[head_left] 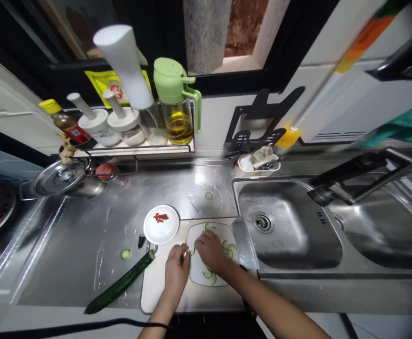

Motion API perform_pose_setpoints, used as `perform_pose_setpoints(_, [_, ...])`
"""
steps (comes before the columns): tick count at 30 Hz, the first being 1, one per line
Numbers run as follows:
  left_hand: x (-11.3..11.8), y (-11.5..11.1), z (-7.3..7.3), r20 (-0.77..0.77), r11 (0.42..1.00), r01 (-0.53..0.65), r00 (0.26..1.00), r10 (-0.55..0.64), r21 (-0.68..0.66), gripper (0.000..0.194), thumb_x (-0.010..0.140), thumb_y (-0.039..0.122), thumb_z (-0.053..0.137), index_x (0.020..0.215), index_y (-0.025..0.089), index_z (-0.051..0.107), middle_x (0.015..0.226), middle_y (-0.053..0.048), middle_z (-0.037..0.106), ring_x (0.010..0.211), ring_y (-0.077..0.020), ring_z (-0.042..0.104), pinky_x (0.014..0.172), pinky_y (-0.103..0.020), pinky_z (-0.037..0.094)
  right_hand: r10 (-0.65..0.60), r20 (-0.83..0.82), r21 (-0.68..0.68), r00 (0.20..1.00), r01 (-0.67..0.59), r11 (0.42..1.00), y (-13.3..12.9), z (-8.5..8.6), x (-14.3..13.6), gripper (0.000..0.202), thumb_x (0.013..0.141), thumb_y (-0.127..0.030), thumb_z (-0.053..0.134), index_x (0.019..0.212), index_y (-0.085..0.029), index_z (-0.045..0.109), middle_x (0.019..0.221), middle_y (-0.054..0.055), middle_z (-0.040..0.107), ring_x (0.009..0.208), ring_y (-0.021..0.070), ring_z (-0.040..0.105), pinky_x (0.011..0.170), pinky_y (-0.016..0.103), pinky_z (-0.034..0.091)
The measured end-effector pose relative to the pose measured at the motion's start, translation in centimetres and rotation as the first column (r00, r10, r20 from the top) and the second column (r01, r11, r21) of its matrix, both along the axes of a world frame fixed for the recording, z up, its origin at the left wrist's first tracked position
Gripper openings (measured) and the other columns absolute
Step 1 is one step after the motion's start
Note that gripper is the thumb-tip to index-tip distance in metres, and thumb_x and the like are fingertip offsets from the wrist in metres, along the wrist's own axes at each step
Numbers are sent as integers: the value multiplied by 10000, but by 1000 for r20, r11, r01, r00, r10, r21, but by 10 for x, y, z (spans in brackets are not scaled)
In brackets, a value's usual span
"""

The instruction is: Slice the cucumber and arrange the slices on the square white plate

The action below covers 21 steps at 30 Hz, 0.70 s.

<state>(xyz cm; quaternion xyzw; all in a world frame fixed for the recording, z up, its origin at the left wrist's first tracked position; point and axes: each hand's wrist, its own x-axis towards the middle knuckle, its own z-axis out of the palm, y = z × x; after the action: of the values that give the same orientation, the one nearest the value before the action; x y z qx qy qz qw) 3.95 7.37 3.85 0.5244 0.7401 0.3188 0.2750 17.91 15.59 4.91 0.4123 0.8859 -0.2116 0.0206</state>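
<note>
My left hand (177,267) is at the left edge of a white squarish plate (197,273), fingers curled closed; what they hold is hidden. A pale green slice shows beside its fingertips. Over the plate's middle, my right hand (211,252) has its fingers pressed together and pointing down, and I cannot make out anything in them. Thin cucumber slices (229,249) lie in small fans at the plate's far, right and near sides. The plate rests on a pale cutting board (159,289). A cut cucumber (121,288) lies to the left, its cut end by the board.
Behind my left hand stands a round white dish (152,231) with chopped red pieces (161,217). A cucumber end (141,241) and loose slices (125,254) lie on the steel counter. The sink (286,221) is right; a rack (149,149) with bottles and jars stands behind.
</note>
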Motion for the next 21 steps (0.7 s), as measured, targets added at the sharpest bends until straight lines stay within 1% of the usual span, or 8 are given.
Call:
perform_pose_setpoints(2, [0, 0, -1, -4, 1000, 8, 1000, -8, 7, 202, 863, 267, 470, 952, 187, 633, 912, -81, 660, 858, -200, 617, 781, -329, 488, -3, -23, 23, 1000, 4, 1000, -6, -3, 3, 142, 894, -153, 504, 867, -187, 640, 931, 63, 646, 1017, 237, 480, 789, 353, 326])
perform_pose_setpoints(4, [-1, 0, -1, -11, 1000, 5, 1000, -5, 13, 193, 862, 262, 478, 946, 188, 636, 906, -79, 662, 862, -202, 621, 783, -332, 493, 6, -93, 70, 996, 0, 998, -14, -7, 7, 152, 915, -181, 491, 905, -192, 643, 935, 53, 645, 988, 225, 486, 775, 346, 333])
perform_pose_setpoints(6, [-1, 0, -1, -17, 1000, 1, 1000, -1, 22, 190, 860, 260, 485, 943, 187, 640, 904, -81, 664, 868, -205, 626, 783, -334, 498, 43, -186, 144, 982, -16, 989, -23, -11, 12, 179, 929, -197, 479, 1017, -197, 634, 974, 53, 647, 989, 221, 484, 772, 346, 338])
perform_pose_setpoints(8, [-1, 0, -1, -20, 1000, 0, 1000, 0, 24, 190, 858, 259, 491, 942, 185, 644, 906, -85, 666, 873, -208, 630, 782, -336, 502, 74, -223, 203, 972, -27, 979, -30, -15, 16, 218, 932, -200, 472, 1096, -196, 616, 1026, 65, 648, 997, 232, 480, 770, 357, 340])
perform_pose_setpoints(12, [-2, 0, -3, -23, 1000, 0, 1000, 0, 14, 196, 857, 265, 495, 946, 182, 649, 914, -90, 670, 876, -210, 635, 787, -341, 505, 95, -199, 246, 975, -44, 968, -38, -18, 20, 249, 930, -178, 451, 1121, -188, 611, 1082, 79, 646, 1027, 257, 470, 778, 378, 347])
perform_pose_setpoints(17, [-3, 0, -4, -24, 1000, -2, 1000, 2, 8, 204, 852, 281, 497, 941, 183, 652, 907, -91, 671, 863, -211, 635, 786, -343, 503, 129, -156, 262, 979, -85, 961, -38, -16, 20, 279, 922, -168, 440, 1152, -183, 597, 1087, 99, 634, 1059, 271, 454, 800, 394, 362])
perform_pose_setpoints(21, [-4, 1, -1, 2, 1000, -2, 1000, 2, 13, 212, 849, 297, 495, 924, 180, 655, 886, -85, 669, 847, -206, 627, 781, -332, 496, 144, -132, 265, 981, -105, 959, -37, -13, 20, 293, 906, -148, 445, 1162, -169, 585, 1085, 110, 625, 1065, 278, 450, 794, 403, 369])
